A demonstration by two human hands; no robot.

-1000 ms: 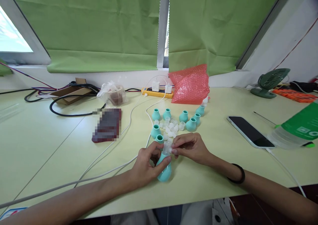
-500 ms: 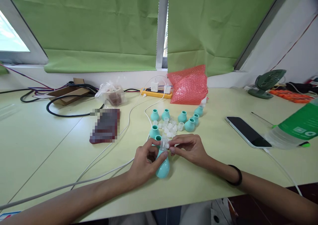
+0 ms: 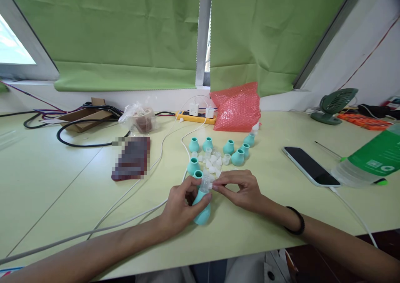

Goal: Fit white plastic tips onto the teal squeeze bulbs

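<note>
Teal bulb [image 3: 203, 213] held at lower centre

The counter [image 3: 250, 231] spreads across the lower half of the frame. The left hand [image 3: 181, 205] reaches in from lower left, its grip wrapped round the bulb. The right hand [image 3: 245, 190] comes from lower right, thumb and forefinger meeting. The counter's near edge runs below both; open surface stretches right towards the phone [image 3: 309, 165]. Teal pots [image 3: 238, 157] stand just beyond the fingers. Beside the bulb's clear top [image 3: 205, 184], the right grip pinches a small white piece [image 3: 210, 186].
</note>
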